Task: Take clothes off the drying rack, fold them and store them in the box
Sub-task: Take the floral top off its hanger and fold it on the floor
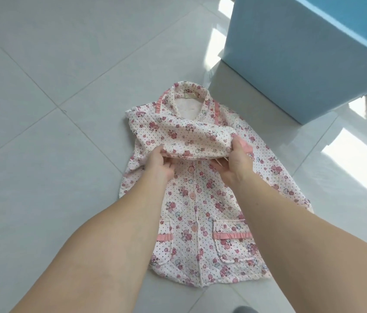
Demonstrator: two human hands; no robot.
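Fingers (166, 150) of the left hand (159, 163) curl under a folded-over sleeve (178, 134) and pinch its edge, while the right hand (237, 160) grips the same sleeve's cuff end, thumb on top. Both hands hold the sleeve across the chest of a quilted pyjama top (200, 211), cream with pink flower print, pink buttons and pink-trimmed pockets. It lies face up and buttoned on the pale tiled floor (54, 109), collar pointing away from the person. Beyond the collar and to the right stands a light blue box (302, 64) on the floor, near the garment but apart from it.
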